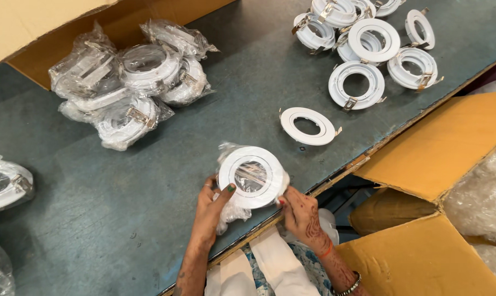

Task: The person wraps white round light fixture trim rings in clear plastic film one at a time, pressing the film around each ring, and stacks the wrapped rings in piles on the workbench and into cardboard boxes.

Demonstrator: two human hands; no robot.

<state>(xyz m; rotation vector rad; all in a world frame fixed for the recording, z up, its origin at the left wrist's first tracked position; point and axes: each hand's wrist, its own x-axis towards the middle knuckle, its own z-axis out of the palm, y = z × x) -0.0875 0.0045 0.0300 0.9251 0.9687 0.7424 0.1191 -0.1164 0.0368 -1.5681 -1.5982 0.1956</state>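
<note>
lower centre: bagged white ring | left hand, right hand pinch opposite rims; light, stiff; film likely slippery; grip rim through bag

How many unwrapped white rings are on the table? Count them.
10: one lone ring lies apart, mid-frame; nine crowd the heap at the far right, overlapping and cut by the frame's top edge, so others may be hidden.

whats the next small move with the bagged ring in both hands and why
Probably peel the clear bag off the white ring. The left hand already pinches loose plastic at the ring's lower edge, the right hand steadies the other side, and the bare rings lie farther along the table, apart from the bagged pile.
</note>
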